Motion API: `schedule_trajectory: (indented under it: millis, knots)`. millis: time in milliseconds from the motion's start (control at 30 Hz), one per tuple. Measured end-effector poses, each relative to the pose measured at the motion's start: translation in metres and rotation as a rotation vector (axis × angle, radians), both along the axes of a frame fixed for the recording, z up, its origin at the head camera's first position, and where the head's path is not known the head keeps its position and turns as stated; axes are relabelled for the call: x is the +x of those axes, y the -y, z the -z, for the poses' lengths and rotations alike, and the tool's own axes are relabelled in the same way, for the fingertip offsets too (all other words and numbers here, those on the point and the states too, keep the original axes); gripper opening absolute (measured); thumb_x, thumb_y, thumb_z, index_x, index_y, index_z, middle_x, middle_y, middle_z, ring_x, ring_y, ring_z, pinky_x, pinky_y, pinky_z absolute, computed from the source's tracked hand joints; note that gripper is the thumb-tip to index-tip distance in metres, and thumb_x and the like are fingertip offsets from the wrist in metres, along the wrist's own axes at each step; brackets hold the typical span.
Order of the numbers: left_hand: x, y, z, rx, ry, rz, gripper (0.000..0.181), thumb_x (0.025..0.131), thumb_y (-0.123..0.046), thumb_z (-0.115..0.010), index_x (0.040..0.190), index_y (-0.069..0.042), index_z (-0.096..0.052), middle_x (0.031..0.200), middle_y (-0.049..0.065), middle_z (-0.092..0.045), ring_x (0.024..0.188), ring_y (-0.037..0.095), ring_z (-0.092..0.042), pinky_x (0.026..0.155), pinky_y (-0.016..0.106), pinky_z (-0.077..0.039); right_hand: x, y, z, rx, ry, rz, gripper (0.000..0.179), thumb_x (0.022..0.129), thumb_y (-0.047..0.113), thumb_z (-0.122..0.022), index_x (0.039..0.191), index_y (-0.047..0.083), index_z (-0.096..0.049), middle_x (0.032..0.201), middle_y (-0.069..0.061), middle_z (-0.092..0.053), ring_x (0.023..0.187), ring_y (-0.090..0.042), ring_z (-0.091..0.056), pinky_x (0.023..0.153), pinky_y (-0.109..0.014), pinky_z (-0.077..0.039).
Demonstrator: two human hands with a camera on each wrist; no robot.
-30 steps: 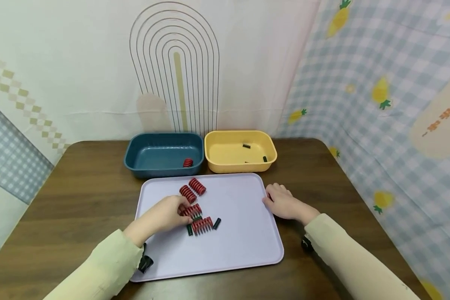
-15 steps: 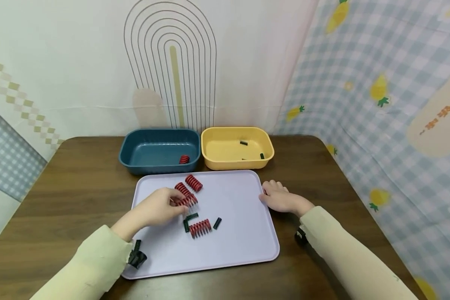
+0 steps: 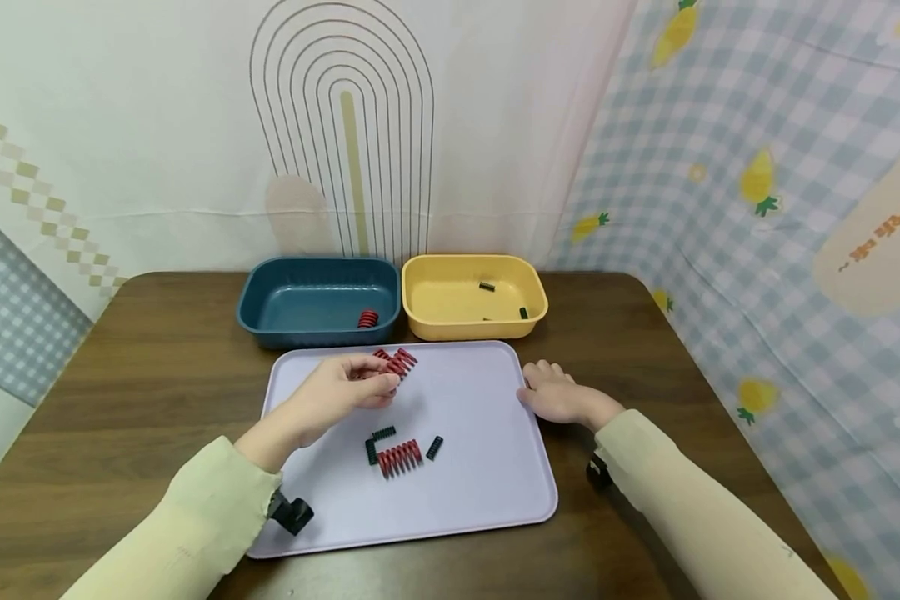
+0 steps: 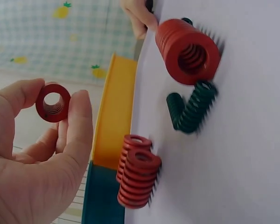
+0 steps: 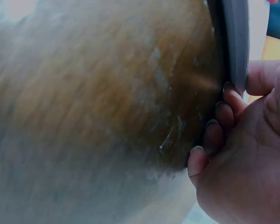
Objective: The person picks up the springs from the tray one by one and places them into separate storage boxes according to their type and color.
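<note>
My left hand [image 3: 333, 398] pinches a red coil spring [image 4: 40, 107] between thumb and fingers, raised over the upper left of the lilac tray [image 3: 480, 442]. In the left wrist view the spring's round end faces the camera. Two more red springs [image 4: 139, 182] lie side by side on the tray near the bins. Farther forward, another red spring [image 3: 400, 458] lies among dark green springs [image 3: 384, 432], with one green spring [image 3: 435, 447] to its right. My right hand [image 3: 558, 396] grips the tray's right edge, thumb at the rim and fingers curled against the outer side.
Behind the tray stand a dark blue bin [image 3: 315, 338] holding red springs [image 3: 368, 318] and a yellow bin [image 3: 476, 330] with small dark springs [image 3: 487, 286]. The brown wooden table [image 3: 172, 358] extends around them, with a patterned cloth [image 3: 495, 125] behind.
My left hand has lifted the red spring from beside the green ones and carried it up and toward the bins. The right hand stays at the tray's edge.
</note>
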State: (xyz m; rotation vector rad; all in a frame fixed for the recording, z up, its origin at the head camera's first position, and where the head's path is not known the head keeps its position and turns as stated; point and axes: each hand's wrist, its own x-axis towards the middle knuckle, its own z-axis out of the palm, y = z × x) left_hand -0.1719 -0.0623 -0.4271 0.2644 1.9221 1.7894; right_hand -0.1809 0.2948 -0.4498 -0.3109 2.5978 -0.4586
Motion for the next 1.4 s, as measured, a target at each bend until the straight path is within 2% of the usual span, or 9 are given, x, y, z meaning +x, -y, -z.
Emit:
schedule_trajectory:
  millis: [233, 467, 700, 767, 867, 967, 1033, 1200, 1400]
  knots:
    - [-0.006, -0.013, 0.003, 0.092, 0.059, -0.021, 0.041, 0.091, -0.024, -0.069, 0.12, 0.003, -0.06, 0.114, 0.02, -0.064, 0.107, 0.036, -0.062, 0.086, 0.035, -0.051, -0.001, -0.004, 0.001, 0.054, -0.012, -0.029, 0.02, 0.101, 0.021, -0.039, 0.099, 0.005, -0.051, 0.099, -0.011, -0.045, 0.095, -0.028, -0.041, 0.083, -0.043, -0.034]
    - [-0.01, -0.008, 0.002, 0.103, 0.026, -0.038, 0.047, 0.092, -0.024, -0.068, 0.125, 0.007, -0.055, 0.121, 0.027, -0.059, 0.109, 0.038, -0.061, 0.088, 0.038, -0.05, -0.004, -0.006, 0.001, 0.072, -0.037, -0.018, 0.021, 0.1, 0.02, -0.038, 0.098, 0.007, -0.055, 0.099, -0.008, -0.05, 0.097, -0.027, -0.045, 0.084, -0.044, -0.037]
    - [-0.029, 0.023, -0.008, 0.085, -0.069, -0.186, 0.052, 0.093, -0.024, -0.068, 0.131, 0.008, -0.051, 0.119, 0.021, -0.059, 0.105, 0.027, -0.063, 0.088, 0.03, -0.05, -0.004, 0.001, 0.002, 0.031, -0.005, -0.002, 0.019, 0.1, 0.019, -0.039, 0.094, 0.009, -0.054, 0.097, -0.008, -0.049, 0.094, -0.025, -0.044, 0.081, -0.042, -0.036]
    - [-0.037, 0.034, -0.011, 0.006, -0.156, -0.253, 0.052, 0.092, -0.029, -0.068, 0.129, 0.005, -0.054, 0.114, 0.015, -0.061, 0.101, 0.022, -0.064, 0.084, 0.025, -0.05, -0.005, 0.002, 0.001, 0.021, 0.006, 0.006, 0.019, 0.1, 0.02, -0.039, 0.095, 0.009, -0.054, 0.098, -0.008, -0.049, 0.094, -0.025, -0.044, 0.082, -0.043, -0.036]
    - [-0.047, 0.048, -0.013, -0.217, -0.367, -0.328, 0.049, 0.092, -0.033, -0.067, 0.127, 0.0, -0.058, 0.109, 0.012, -0.059, 0.097, 0.023, -0.061, 0.08, 0.026, -0.051, -0.006, 0.003, -0.001, 0.017, 0.008, 0.017, 0.018, 0.099, 0.02, -0.04, 0.094, 0.009, -0.053, 0.098, -0.008, -0.049, 0.094, -0.025, -0.043, 0.082, -0.042, -0.036]
    - [-0.054, 0.061, -0.009, -0.492, -0.568, -0.371, 0.043, 0.094, -0.033, -0.064, 0.125, -0.003, -0.061, 0.108, 0.012, -0.055, 0.095, 0.023, -0.058, 0.079, 0.034, -0.05, -0.007, 0.003, -0.003, 0.011, 0.018, 0.021, 0.018, 0.099, 0.02, -0.04, 0.092, 0.009, -0.053, 0.098, -0.009, -0.049, 0.094, -0.026, -0.044, 0.081, -0.043, -0.035]
    - [-0.057, 0.067, -0.003, -0.574, -0.643, -0.37, 0.04, 0.095, -0.027, -0.062, 0.125, -0.001, -0.06, 0.108, 0.015, -0.053, 0.094, 0.027, -0.057, 0.08, 0.041, -0.049, -0.007, 0.003, -0.003, 0.008, 0.03, 0.026, 0.018, 0.099, 0.02, -0.04, 0.092, 0.009, -0.053, 0.1, -0.009, -0.05, 0.096, -0.026, -0.044, 0.082, -0.043, -0.035]
    - [-0.063, 0.075, 0.009, -0.669, -0.707, -0.37, 0.036, 0.095, -0.02, -0.062, 0.123, 0.002, -0.06, 0.108, 0.019, -0.052, 0.092, 0.031, -0.05, 0.077, 0.046, -0.043, -0.007, 0.002, -0.002, 0.015, 0.036, 0.039, 0.018, 0.098, 0.022, -0.041, 0.096, 0.009, -0.054, 0.106, -0.009, -0.051, 0.103, -0.026, -0.045, 0.087, -0.043, -0.036]
    - [-0.068, 0.079, 0.015, -0.7, -0.713, -0.381, 0.036, 0.095, -0.019, -0.062, 0.124, 0.004, -0.06, 0.108, 0.02, -0.054, 0.095, 0.033, -0.049, 0.079, 0.048, -0.04, -0.008, 0.004, -0.003, 0.005, 0.027, 0.047, 0.019, 0.098, 0.022, -0.041, 0.096, 0.008, -0.053, 0.102, -0.009, -0.05, 0.098, -0.026, -0.044, 0.084, -0.043, -0.036]
